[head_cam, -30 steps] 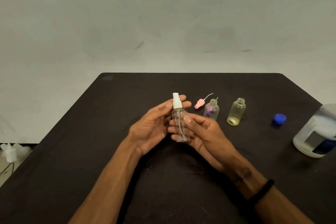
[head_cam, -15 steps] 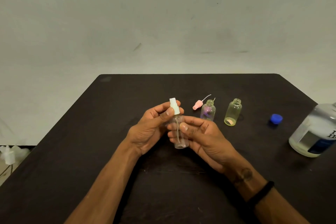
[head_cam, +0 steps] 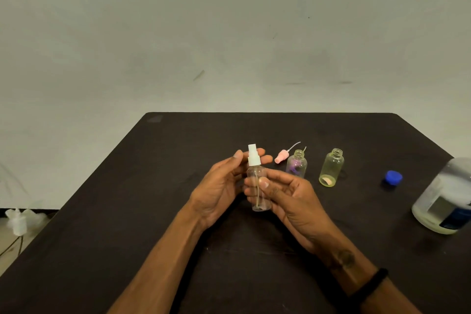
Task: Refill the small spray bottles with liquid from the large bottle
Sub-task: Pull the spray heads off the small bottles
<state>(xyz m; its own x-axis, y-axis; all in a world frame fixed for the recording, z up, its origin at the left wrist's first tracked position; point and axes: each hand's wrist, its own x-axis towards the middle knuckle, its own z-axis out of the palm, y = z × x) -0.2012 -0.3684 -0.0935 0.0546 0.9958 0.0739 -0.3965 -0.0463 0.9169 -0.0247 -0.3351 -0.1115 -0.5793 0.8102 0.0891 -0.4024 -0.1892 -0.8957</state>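
My right hand [head_cam: 293, 199] is shut on a small clear spray bottle [head_cam: 258, 181] and holds it upright above the middle of the black table [head_cam: 127, 211]. The bottle's white spray head [head_cam: 252, 158] is on its neck. My left hand [head_cam: 219, 186] cups around that head with the thumb a little to its left and the fingers behind it, not gripping. The large bottle [head_cam: 443, 199], cap off, stands at the right edge of the view. Its blue cap [head_cam: 393, 178] lies on the table beside it.
A purple-tinted small bottle [head_cam: 296, 167] and a yellow-tinted one [head_cam: 331, 172] stand uncapped just right of my hands. A pink spray head [head_cam: 281, 158] with its tube lies behind them. White objects [head_cam: 16, 219] sit on the floor at the left.
Half a second ago my left thumb and fingers pinched the white spray head and the bottle leaned. Now the thumb has come off and the bottle stands straighter.
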